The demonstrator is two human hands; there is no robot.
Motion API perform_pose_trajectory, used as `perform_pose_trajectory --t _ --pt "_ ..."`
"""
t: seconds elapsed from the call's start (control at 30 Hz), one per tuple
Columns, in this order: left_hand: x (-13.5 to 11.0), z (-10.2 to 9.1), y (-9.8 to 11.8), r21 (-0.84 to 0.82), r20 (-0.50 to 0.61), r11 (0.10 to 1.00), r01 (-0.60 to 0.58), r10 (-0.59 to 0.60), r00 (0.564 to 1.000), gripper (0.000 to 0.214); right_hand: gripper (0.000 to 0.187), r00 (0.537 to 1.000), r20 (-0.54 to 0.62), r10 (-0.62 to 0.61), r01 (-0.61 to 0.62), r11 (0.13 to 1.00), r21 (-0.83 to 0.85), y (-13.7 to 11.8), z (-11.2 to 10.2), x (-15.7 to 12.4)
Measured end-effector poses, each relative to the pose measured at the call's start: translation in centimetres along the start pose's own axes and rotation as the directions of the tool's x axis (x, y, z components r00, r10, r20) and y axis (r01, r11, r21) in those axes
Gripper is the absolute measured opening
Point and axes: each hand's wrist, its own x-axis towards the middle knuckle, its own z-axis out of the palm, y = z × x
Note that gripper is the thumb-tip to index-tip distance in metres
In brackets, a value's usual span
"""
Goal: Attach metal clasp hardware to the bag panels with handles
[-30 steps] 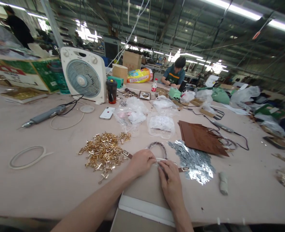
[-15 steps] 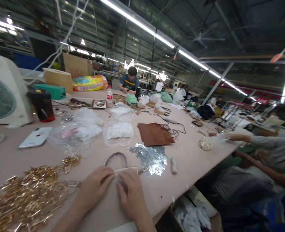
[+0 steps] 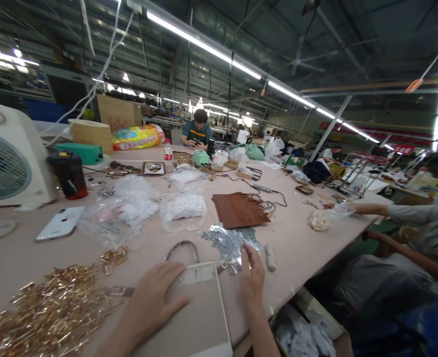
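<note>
**Head view: both hands open at a flat panel, near edge of the surface**

The panel (image 3: 200,317), tan-faced with a white rim, lies flat at the near edge of the surface (image 3: 301,248). The left hand (image 3: 155,297) is laid palm-down on its 9 o'clock side. This grip is apart, fingers spread, nothing clamped. The right hand (image 3: 251,277) rests just off the panel at 3 o'clock. That grip is also apart, with the fingertips at the edge of the silver pieces (image 3: 228,238).

Handling, as judged:
- The panel looks stiff, thin and light. It is best taken by its white rim at two opposite edges, since the face may slide under a flat palm.
- The silver pieces look thin, light and slippery, possibly sharp-edged. They are best pinched singly or swept together.
- The strap loop (image 3: 184,244), at 12 o'clock from the panel and partly hidden by it, looks soft and pliant.

Containers:
- The clear plastic bags (image 3: 184,208), at 12 o'clock, hold small white parts, and their mouths are not discernible.
- The cardboard box (image 3: 315,311), below the surface at 4 o'clock, is open and holds white bagged items.
- The dark cup (image 3: 68,173), at 10 o'clock, is lidded, so its contents cannot be told.

The gold hardware (image 3: 44,307) is heaped loose at 9 o'clock. The brown leather pieces (image 3: 239,208) are stacked at 1 o'clock.
</note>
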Motion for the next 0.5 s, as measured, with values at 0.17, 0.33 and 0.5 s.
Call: perform_pose_trajectory --t 0.17,0.33,0.5 --pt "-0.2 0.2 0.1 -0.013 0.002 1.000 0.021 -0.021 1.000 0.059 0.042 0.987 0.088 -0.136 0.158 0.932 -0.325 4.5 -0.8 5.1" --pt "-0.4 -0.9 1.2 -0.084 -0.103 0.996 -0.002 -0.007 0.995 0.053 0.043 0.980 0.141 -0.137 0.181 0.909 -0.374 6.2 -0.5 5.8" --pt "0.5 -6.8 5.8 -0.149 -0.547 0.952 -0.268 0.146 0.824 0.023 0.044 0.981 0.191 -0.043 0.118 0.909 -0.400 7.0 -0.5 5.8"
